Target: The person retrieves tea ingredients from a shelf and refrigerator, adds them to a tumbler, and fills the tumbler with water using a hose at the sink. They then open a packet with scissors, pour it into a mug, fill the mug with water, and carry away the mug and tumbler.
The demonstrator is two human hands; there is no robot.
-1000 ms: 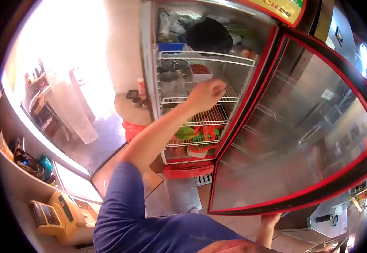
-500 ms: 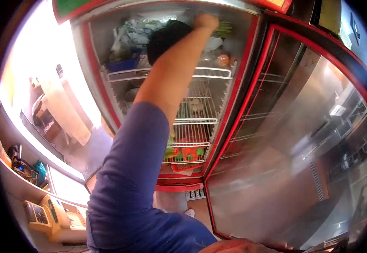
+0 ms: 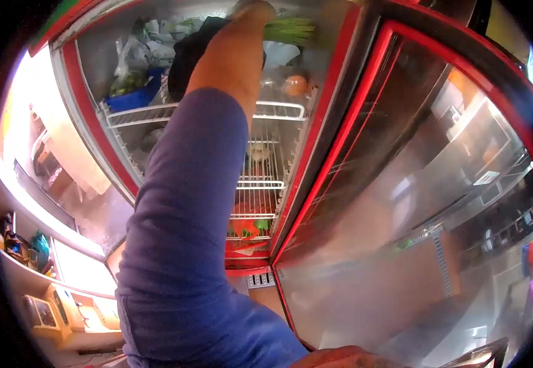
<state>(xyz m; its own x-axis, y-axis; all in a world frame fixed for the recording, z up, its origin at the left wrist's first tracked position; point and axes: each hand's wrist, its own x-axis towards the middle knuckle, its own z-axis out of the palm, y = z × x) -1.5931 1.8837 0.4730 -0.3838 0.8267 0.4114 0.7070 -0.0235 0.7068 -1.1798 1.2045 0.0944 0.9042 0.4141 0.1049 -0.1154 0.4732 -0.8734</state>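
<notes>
My left arm, in a blue sleeve, reaches up and deep into an open upright fridge with a red frame [image 3: 334,67]. At the top edge of the view, my left hand [image 3: 255,11] is over the upper shelf, its fingers hidden and blurred. Just left of the forearm is a black bag [image 3: 188,55], partly covered by the arm. A bundle of thin green stalks [image 3: 291,29] lies right of the hand. Below it are a pale bag [image 3: 280,54] and a round orange item [image 3: 296,84]. My right hand is not in view.
A blue basket [image 3: 136,92] and clear plastic bags [image 3: 156,48] sit on the upper shelf's left. Wire racks [image 3: 260,184] hold produce lower down. The glass door [image 3: 376,264] stands wide to the right. Wall shelving [image 3: 21,276] is at left.
My left arm appears farther up and forward, with the hand now at the top edge of the view. The camera has shifted, so the fridge sits more to the left.
</notes>
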